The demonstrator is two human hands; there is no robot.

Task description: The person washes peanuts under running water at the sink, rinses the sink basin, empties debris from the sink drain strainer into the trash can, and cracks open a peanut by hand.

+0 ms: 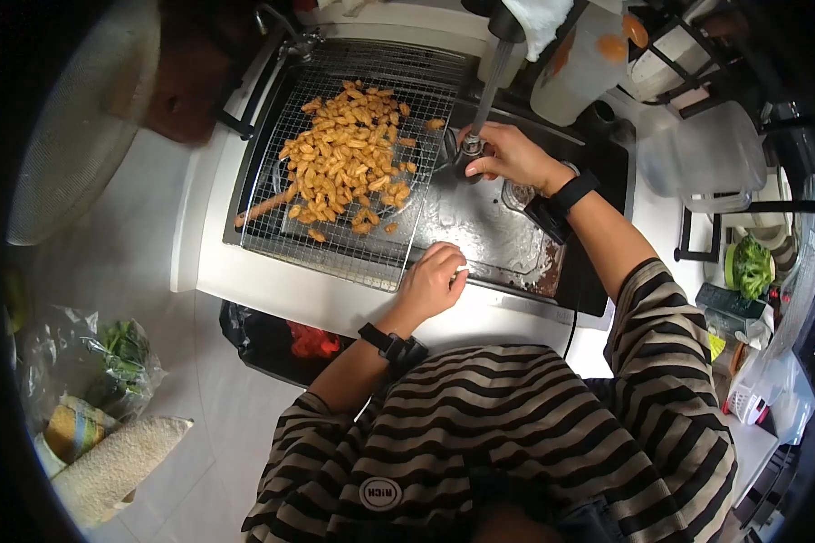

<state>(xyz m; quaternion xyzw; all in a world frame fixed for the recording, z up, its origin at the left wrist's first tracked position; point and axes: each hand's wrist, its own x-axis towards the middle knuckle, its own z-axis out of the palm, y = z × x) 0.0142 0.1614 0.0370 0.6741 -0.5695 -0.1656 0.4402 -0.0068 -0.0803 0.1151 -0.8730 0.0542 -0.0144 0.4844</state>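
Observation:
My right hand (509, 158) is closed round the lower end of a slim metal tube (489, 98) that looks like a faucet spout, above the wet sink basin (480, 226). My left hand (432, 281) is curled at the front edge of the sink, by the corner of a wire rack (353, 262). Something small and white shows at its fingertips; I cannot make out what it is. A heap of golden-brown, ridged snack pieces (344, 154) lies on the rack. Below them a wooden handle (264, 208) sticks out to the left.
A round mesh strainer (81, 118) is at upper left, near another person (186, 90). A clear plastic tub (706, 154) and broccoli (752, 267) sit at right. Bagged greens (122, 348) are at lower left. A black bag (254, 339) hangs below the counter.

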